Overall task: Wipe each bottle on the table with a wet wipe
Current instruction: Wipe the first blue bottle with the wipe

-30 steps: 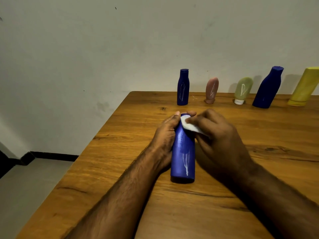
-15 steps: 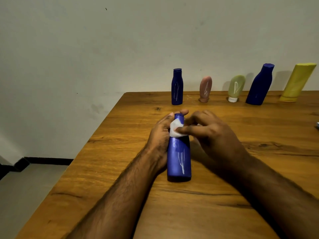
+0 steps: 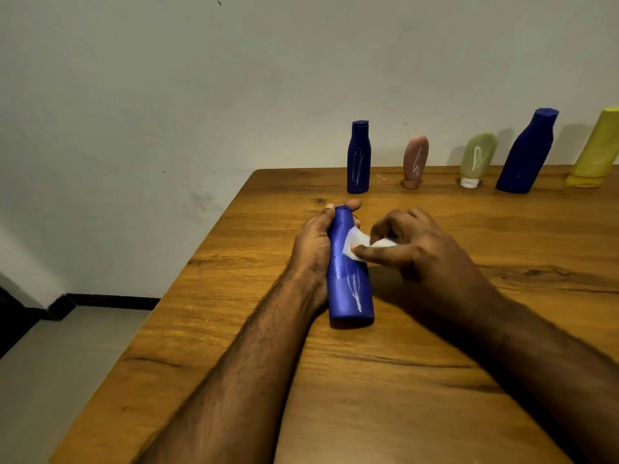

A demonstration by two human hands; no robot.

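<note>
Left hand: the left hand (image 3: 315, 249) is wrapped round the tall blue plastic bottle (image 3: 348, 276), thumb along the near side, fingertips showing past the cap.
Bottle in play: it stands on the brown wooden table (image 3: 435, 380) in front of the person, tipped a little away, white scribble marks on its lower front.
Right hand: the right hand (image 3: 425, 256) pinches a small white wet wipe (image 3: 360, 244) between thumb and forefinger and presses it against the bottle's upper right side.
Back row: along the far table edge by the wall stand a dark blue slim bottle (image 3: 358, 159), a pink rounded tube (image 3: 415, 162) on its cap, a pale green tube (image 3: 475, 160) on a white cap, a large dark blue bottle (image 3: 527, 152) and a yellow bottle (image 3: 596, 152) cut by the frame edge.
Marks: white scribbles show on the slim blue bottle, the pink tube and the green tube.
</note>
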